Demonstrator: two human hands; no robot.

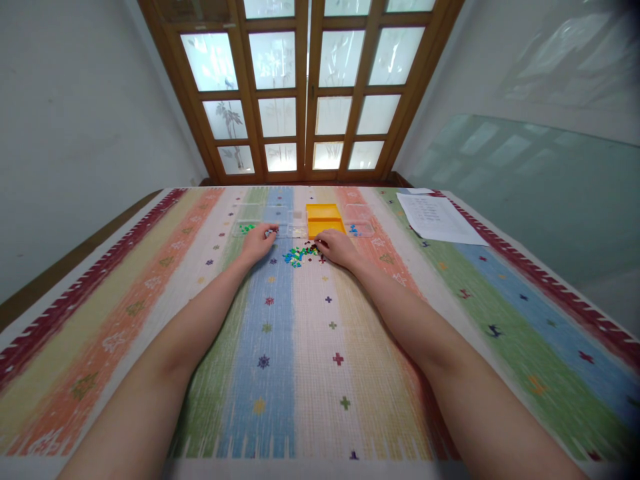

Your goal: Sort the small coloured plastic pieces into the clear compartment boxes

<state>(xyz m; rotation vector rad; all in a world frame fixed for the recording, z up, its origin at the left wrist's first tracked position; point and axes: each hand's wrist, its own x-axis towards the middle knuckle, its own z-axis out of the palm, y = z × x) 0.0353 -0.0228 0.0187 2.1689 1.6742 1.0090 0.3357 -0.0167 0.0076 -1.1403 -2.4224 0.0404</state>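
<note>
Head view: the loose heap of small coloured pieces (299, 254) lies between my two hands, its dark end at the fingertips of my right hand (337, 247), which are bent down and close together; whether they grip a piece, I cannot tell. Left of the heap, my left hand (257, 244) is curled, thumb near forefinger (too small to say what is pinched, if anything), beside green pieces (246, 229). Just beyond my right fingers sits the open yellow box (324, 213), with blue pieces (355, 230) to its right; farther right of that hand lies a paper sheet (440, 219).
</note>
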